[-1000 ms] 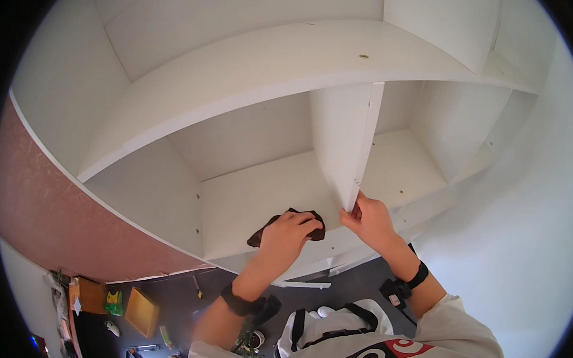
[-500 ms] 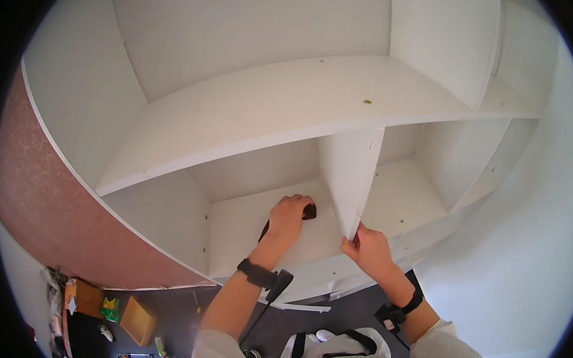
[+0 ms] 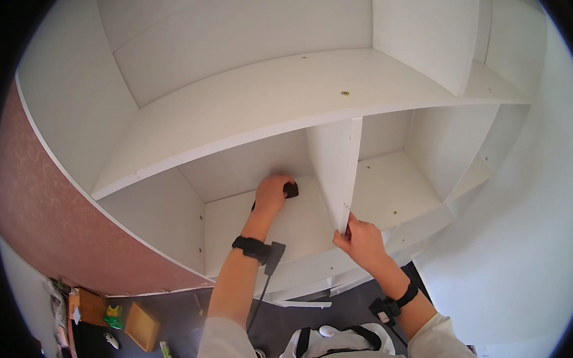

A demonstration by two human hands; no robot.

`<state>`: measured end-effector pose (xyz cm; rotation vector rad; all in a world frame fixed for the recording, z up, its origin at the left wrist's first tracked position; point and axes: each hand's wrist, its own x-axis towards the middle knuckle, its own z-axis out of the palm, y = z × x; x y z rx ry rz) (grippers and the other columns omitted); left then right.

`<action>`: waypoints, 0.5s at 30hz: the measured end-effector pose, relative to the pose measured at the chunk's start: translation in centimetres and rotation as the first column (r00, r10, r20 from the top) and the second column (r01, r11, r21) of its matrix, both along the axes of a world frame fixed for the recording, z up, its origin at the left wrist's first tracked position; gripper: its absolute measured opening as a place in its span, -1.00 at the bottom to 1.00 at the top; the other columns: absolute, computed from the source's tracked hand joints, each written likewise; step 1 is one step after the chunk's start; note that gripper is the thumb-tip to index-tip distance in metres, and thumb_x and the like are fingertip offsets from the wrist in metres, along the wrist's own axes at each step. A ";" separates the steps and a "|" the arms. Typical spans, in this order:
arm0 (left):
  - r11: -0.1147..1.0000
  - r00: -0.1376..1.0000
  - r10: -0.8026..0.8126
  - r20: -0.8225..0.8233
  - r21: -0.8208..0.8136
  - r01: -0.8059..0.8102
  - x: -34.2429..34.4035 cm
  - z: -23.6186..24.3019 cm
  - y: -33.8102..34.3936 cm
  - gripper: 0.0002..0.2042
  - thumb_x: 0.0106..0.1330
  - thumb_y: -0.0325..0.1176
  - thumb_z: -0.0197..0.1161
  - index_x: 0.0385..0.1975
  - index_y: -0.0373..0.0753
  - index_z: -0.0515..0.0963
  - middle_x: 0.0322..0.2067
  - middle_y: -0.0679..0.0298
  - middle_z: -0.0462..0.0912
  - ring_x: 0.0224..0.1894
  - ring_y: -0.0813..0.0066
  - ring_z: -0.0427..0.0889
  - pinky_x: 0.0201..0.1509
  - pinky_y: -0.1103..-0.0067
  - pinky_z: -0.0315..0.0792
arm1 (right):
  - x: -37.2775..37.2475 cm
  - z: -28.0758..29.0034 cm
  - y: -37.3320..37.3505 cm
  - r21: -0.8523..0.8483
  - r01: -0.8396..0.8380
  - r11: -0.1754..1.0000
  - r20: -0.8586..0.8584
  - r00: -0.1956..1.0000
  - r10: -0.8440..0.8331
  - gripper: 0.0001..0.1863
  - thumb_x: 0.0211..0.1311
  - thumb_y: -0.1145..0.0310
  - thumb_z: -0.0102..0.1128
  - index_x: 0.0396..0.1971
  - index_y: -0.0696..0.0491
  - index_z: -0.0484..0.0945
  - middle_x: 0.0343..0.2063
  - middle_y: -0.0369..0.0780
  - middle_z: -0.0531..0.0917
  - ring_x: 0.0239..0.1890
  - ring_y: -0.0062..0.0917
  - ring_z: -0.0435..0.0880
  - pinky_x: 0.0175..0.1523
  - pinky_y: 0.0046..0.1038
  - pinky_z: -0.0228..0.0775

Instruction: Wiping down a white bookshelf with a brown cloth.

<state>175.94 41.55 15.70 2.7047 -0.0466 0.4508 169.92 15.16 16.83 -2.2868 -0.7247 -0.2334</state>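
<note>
Cloth (image 3: 292, 191) beneath the left grip (image 3: 271, 190)

The sleeves (image 3: 227, 347) are off-white; black wristbands (image 3: 251, 248) carry dark, cabled modules (image 3: 274, 257).

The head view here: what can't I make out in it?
Head view: most of the dark cloth, hidden under the left hand.
Head view: part of the right hand, hidden behind the divider.
Head view: the top of the upper compartment, cut off by the upper edge.
Head view: what the green pack is, too small to tell.
</note>
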 end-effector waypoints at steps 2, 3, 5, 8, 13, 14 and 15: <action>1.000 1.000 -0.002 -0.005 -0.004 0.002 -1.6 0.3 -0.5 -0.67 -0.05 -0.66 0.27 -0.25 -0.17 0.59 -0.20 0.17 0.64 -0.13 0.07 0.56 -0.05 0.32 0.45 | 0.1 -0.1 0.0 0.014 0.001 1.000 -0.001 1.000 -0.001 -0.71 0.07 0.22 0.19 -0.40 0.15 0.42 -0.72 -0.19 0.57 -0.62 -0.26 0.62 -0.45 -0.32 0.48; 1.000 1.000 -0.016 0.019 -0.001 0.016 -2.8 0.4 -1.0 -0.67 -0.05 -0.65 0.27 -0.25 -0.17 0.58 -0.20 0.18 0.64 -0.13 0.08 0.55 -0.05 0.32 0.45 | 0.2 -0.2 -0.1 0.022 0.000 1.000 -0.002 1.000 0.000 -0.71 0.07 0.22 0.19 -0.40 0.14 0.42 -0.71 -0.19 0.57 -0.62 -0.26 0.62 -0.45 -0.32 0.48; 1.000 0.999 -0.016 0.040 0.005 0.015 -5.7 0.8 -1.7 -0.68 -0.04 -0.65 0.27 -0.24 -0.18 0.58 -0.20 0.19 0.64 -0.13 0.08 0.55 -0.04 0.33 0.45 | 0.0 -0.2 0.0 0.018 0.002 1.000 -0.002 1.000 -0.002 -0.71 0.07 0.21 0.19 -0.40 0.14 0.42 -0.71 -0.19 0.57 -0.61 -0.26 0.62 -0.44 -0.32 0.48; 0.999 0.998 -0.042 0.040 -0.027 0.043 -9.6 1.3 -2.7 -0.68 -0.03 -0.64 0.26 -0.24 -0.18 0.56 -0.19 0.22 0.63 -0.12 0.10 0.54 -0.03 0.33 0.44 | 0.0 -0.5 -0.2 0.006 0.015 1.000 -0.004 1.000 -0.015 -0.71 0.07 0.21 0.19 -0.41 0.14 0.42 -0.72 -0.19 0.56 -0.60 -0.27 0.62 -0.44 -0.32 0.48; 0.996 0.997 -0.054 0.056 -0.068 0.058 -15.5 2.0 -3.6 -0.67 -0.03 -0.66 0.25 -0.23 -0.18 0.54 -0.16 0.24 0.62 -0.11 0.12 0.53 -0.02 0.34 0.44 | -0.1 -0.6 0.1 0.016 0.010 1.000 -0.029 1.000 -0.009 -0.73 0.07 0.22 0.19 -0.42 0.13 0.42 -0.73 -0.20 0.55 -0.61 -0.27 0.62 -0.45 -0.32 0.47; 0.995 0.997 -0.050 0.053 -0.081 0.054 -16.2 1.9 -3.7 -0.66 -0.04 -0.67 0.25 -0.23 -0.18 0.54 -0.15 0.23 0.61 -0.10 0.12 0.53 -0.01 0.35 0.44 | -0.1 -0.6 0.2 0.023 0.014 1.000 -0.020 1.000 -0.013 -0.73 0.07 0.23 0.19 -0.43 0.14 0.42 -0.73 -0.20 0.55 -0.61 -0.28 0.61 -0.45 -0.32 0.47; 0.995 0.998 -0.041 0.051 -0.085 0.045 -16.8 1.7 -3.7 -0.66 -0.04 -0.67 0.25 -0.23 -0.18 0.54 -0.15 0.23 0.61 -0.10 0.12 0.53 -0.01 0.35 0.44 | -0.2 -0.6 0.2 0.031 0.019 0.999 -0.010 1.000 -0.018 -0.73 0.07 0.23 0.19 -0.43 0.14 0.42 -0.73 -0.20 0.55 -0.62 -0.29 0.61 -0.46 -0.32 0.47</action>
